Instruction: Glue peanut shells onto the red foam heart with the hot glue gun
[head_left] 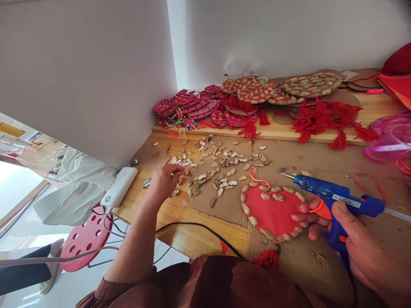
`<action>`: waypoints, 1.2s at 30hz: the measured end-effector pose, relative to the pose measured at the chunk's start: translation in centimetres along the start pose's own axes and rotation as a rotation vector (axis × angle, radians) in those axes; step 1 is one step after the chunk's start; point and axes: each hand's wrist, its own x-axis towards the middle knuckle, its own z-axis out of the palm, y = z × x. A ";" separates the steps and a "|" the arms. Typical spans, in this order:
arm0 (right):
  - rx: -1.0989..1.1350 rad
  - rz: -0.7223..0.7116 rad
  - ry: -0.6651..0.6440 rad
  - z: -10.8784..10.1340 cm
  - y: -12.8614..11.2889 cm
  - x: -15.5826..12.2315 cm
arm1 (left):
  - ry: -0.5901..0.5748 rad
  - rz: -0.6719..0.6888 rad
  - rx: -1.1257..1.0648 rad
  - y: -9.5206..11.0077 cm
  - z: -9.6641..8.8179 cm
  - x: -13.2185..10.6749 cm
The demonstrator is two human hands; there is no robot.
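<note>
My left hand (pixel 165 182) reaches over the loose peanuts, thumb and forefinger pinched at a peanut (pixel 186 170) on the left side of the spread. In my right hand (pixel 356 239) is a blue hot glue gun (pixel 330 190) with an orange trigger, its metal nozzle pointing left. Below the nozzle lies a red heart-shaped board (pixel 272 214), edged with peanuts, with two more near its top inside the border. An orange-red cord loop (pixel 259 177) rises from the heart's top, and a red tassel (pixel 267 259) hangs at its bottom tip.
Whole peanuts and split shells (pixel 221 160) are scattered over cardboard (pixel 205 205). Behind them, a wooden ledge (pixel 272 134) bears stacked peanut-covered discs (pixel 253 92) and red tassels (pixel 324 119). A white power strip (pixel 120 186) sits at the left edge; a black cable (pixel 199 226) crosses the front.
</note>
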 end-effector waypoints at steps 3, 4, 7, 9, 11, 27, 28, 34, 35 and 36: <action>-0.011 -0.035 -0.027 -0.1 0.4 0.1 | -0.066 0.025 -0.075 0.8 -0.8 -1.5; -0.010 -0.054 -0.042 -0.1 0.4 0.2 | -0.099 0.060 -0.111 1.2 -1.0 -2.0; -0.004 -0.083 -0.087 -0.1 0.4 0.0 | -0.214 0.138 -0.214 2.7 -0.8 -3.4; 0.000 -0.091 -0.106 0.0 0.3 -0.1 | -0.277 0.126 -0.264 3.6 -0.3 -4.0; 0.006 -0.097 -0.113 0.0 0.2 -0.2 | -0.323 0.112 -0.284 4.3 0.3 -4.3; 0.011 -0.117 -0.135 0.0 0.3 -0.2 | -0.371 0.303 -0.242 4.2 1.4 -4.8; 0.003 -0.122 -0.134 0.0 0.4 -0.1 | -0.362 0.298 -0.242 4.1 1.5 -4.8; -0.010 -0.160 -0.112 -0.4 0.9 0.3 | -0.287 0.247 -0.195 3.3 1.4 -4.9; -0.010 -0.160 -0.111 -0.4 1.0 0.4 | -0.264 0.255 -0.186 3.2 1.4 -4.9; -0.010 -0.158 -0.111 -0.4 1.0 0.4 | -0.236 0.261 -0.178 3.1 1.3 -5.0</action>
